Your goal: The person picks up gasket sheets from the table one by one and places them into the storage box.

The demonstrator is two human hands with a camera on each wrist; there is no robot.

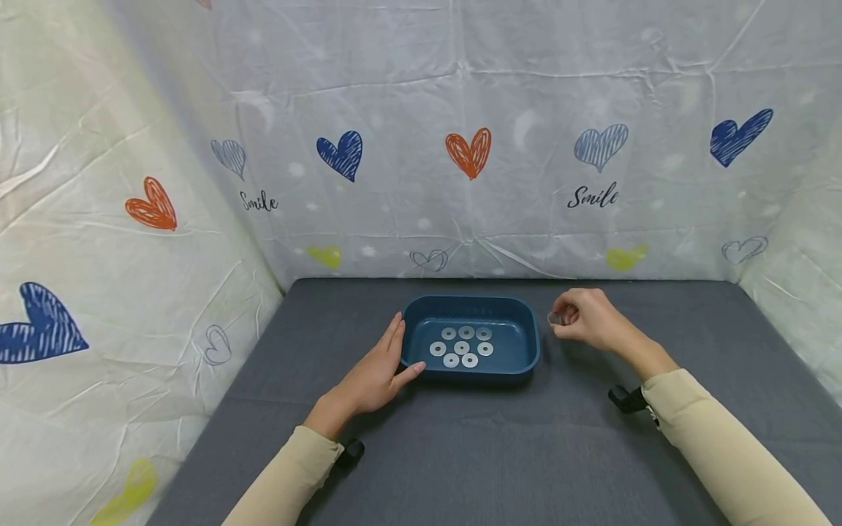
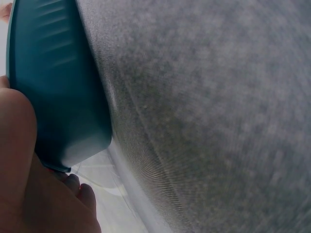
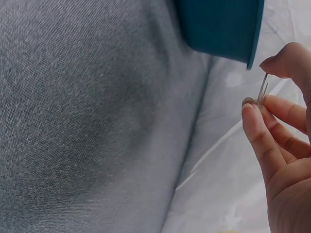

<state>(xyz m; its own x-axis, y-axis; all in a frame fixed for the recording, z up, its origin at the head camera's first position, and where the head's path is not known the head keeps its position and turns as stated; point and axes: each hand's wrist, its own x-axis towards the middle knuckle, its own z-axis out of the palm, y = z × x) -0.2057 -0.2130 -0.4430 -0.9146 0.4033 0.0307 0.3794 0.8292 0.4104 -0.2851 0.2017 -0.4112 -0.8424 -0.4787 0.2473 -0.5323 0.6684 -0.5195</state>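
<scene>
On the grey mat (image 1: 460, 453), the left hand (image 1: 376, 374) rested flat-fingered against the tray (image 1: 520, 330) holding seven washers (image 1: 462, 347); the right hand (image 1: 590, 320) pinched another washer (image 1: 555, 318) just beside it.

So the blue plastic rectangular tray (image 1: 471, 307) sits mid-table on the grey cloth-covered table (image 1: 460, 453), closer to the back edge. Eight flat round metal washers (image 1: 462, 348) lie inside it, clustered on its floor. The left hand (image 1: 378, 372) rests against the tray's left wall. The right hand (image 1: 588, 318) is just right of the tray, pinching one more thin metal washer (image 1: 555, 319). The heart-printed white sheet (image 1: 460, 146) stands behind and to both sides.
</scene>
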